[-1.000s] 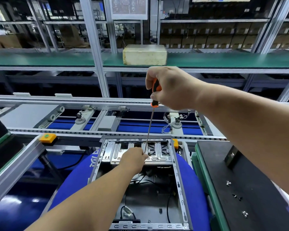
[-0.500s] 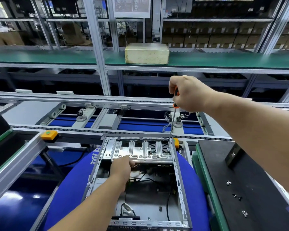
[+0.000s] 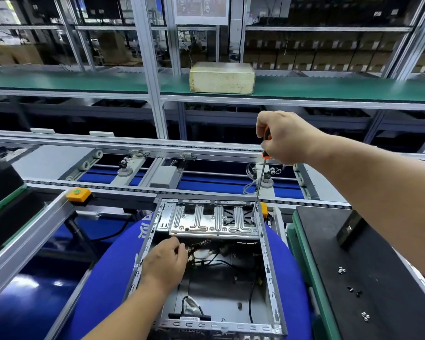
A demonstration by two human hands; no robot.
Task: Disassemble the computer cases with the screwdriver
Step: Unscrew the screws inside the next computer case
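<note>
Case [image 3: 268, 253] on blue mat [image 3: 103, 285], side panel already off. Right hand [image 3: 284, 137] clenches screwdriver [image 3: 260, 182], tip at bracket [image 3: 214, 220] far-right corner. Left hand [image 3: 166, 262] curled at bracket's near edge; grip unclear. Loose screws [image 3: 353, 290] on right tray. Bracket, wiring not yet out.

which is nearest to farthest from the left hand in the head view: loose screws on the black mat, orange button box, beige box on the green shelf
From the left hand:
1. orange button box, up to its left on the rail.
2. loose screws, far right on the black mat.
3. beige box, up on the green shelf.
</note>
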